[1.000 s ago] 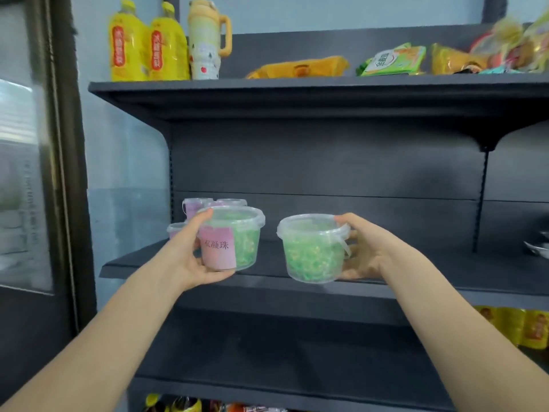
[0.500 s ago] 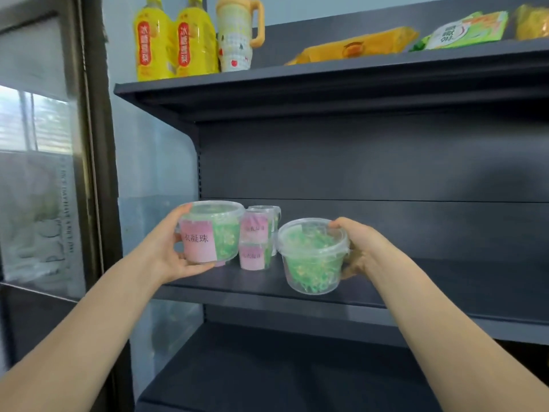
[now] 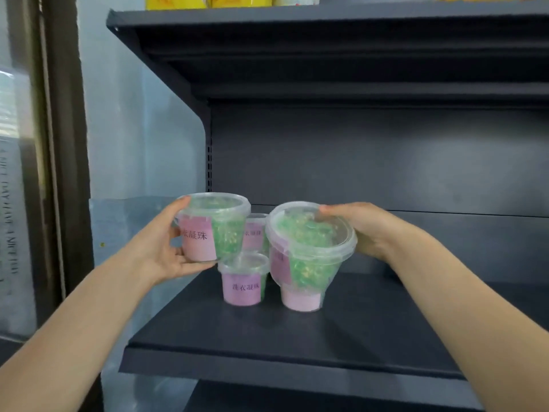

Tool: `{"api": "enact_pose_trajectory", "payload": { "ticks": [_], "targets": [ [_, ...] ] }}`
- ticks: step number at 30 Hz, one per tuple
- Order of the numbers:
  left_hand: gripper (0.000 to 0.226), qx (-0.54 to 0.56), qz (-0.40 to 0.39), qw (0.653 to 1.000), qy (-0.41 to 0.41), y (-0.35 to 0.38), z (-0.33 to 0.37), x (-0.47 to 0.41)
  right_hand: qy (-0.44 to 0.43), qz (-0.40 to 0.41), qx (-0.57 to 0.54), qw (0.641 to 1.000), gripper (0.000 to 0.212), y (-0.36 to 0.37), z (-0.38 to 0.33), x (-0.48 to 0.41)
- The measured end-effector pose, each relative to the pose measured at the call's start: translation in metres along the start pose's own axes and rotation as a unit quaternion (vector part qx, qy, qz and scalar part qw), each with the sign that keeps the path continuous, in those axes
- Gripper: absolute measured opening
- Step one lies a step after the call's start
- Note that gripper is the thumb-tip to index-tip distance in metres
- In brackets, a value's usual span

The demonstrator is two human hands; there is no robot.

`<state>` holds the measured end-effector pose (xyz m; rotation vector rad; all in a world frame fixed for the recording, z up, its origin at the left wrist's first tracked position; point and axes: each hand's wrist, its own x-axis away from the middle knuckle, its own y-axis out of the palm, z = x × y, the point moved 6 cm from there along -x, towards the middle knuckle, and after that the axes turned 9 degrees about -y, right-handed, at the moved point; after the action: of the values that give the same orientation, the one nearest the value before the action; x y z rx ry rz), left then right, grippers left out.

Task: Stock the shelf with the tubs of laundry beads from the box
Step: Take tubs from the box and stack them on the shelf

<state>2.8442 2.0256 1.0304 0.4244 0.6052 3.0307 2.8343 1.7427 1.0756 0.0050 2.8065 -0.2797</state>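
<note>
1. The shelf (image 3: 297, 337) is dark grey metal with a matt deck and a raised front lip. Its back panel (image 3: 386, 162) is the same grey.
2. An upper shelf (image 3: 326, 22) overhangs it, carrying yellow packs (image 3: 208, 0) (cropped at the top edge).
3. To the left are a pale blue wall (image 3: 133, 129) and a dark door frame (image 3: 59, 144).
4. Two stocked tubs stand at the shelf's left end: a front tub (image 3: 243, 281) with a pink label, and a rear tub (image 3: 254, 230) behind it, partly hidden.
5. The left hand (image 3: 166, 254) grasps the left tub (image 3: 214, 227) by its side, thumb at the lid rim, holding it above the deck.
6. The right hand (image 3: 365, 230) clasps the right tub (image 3: 309, 251) at the lid rim. Its base appears to meet the deck just beside the front tub.
</note>
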Motion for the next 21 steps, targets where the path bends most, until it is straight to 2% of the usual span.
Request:
{"api": "enact_pose_trajectory", "payload": {
  "ticks": [3,7,10,13,17,21],
  "targets": [
    [0.045,-0.001,-0.004,1.0,0.0,-0.017,0.011,-0.019,-0.013,-0.057,0.031,0.998,0.018,0.029,-0.012,-0.031],
    [0.056,0.026,0.015,1.0,-0.009,-0.044,0.019,-0.035,-0.015,-0.099,0.097,0.99,0.017,0.06,-0.017,-0.072],
    [0.048,0.042,0.02,0.999,-0.016,-0.06,0.021,-0.04,-0.015,-0.124,0.142,0.982,0.014,0.077,-0.013,-0.097],
    [0.047,0.045,0.026,0.999,-0.01,-0.071,0.026,-0.047,-0.023,-0.138,0.162,0.977,0.011,0.088,-0.009,-0.117],
    [0.047,0.05,0.028,0.998,-0.005,-0.078,0.029,-0.058,-0.026,-0.142,0.198,0.97,0.022,0.098,-0.004,-0.14],
    [0.047,0.041,0.03,0.999,-0.009,-0.081,0.026,-0.07,-0.023,-0.175,0.238,0.955,0.017,0.112,0.003,-0.151]
  ]
}}
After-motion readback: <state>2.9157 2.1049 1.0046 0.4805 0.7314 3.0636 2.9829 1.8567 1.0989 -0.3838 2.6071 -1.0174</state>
